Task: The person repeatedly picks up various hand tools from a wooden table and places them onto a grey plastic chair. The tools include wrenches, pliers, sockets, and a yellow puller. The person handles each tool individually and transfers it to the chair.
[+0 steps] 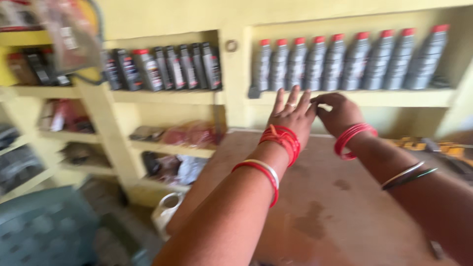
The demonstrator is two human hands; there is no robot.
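Observation:
My left hand (291,111) is raised over a brown table (340,207) with its fingers spread and a ring on one finger; it holds nothing. My right hand (337,112) is just to its right, fingertips pinched against the left hand's fingers. Red bangles ring both wrists. Behind the hands, a row of several grey bottles with red caps (345,61) stands on a yellow shelf (404,97). The view is blurred by motion.
More dark grey bottles (162,69) fill the shelf to the left. Lower yellow shelves hold packets in red and clear wrapping (187,134). A white container (166,212) sits on the floor by the table. Yellow tools (433,146) lie at the table's far right.

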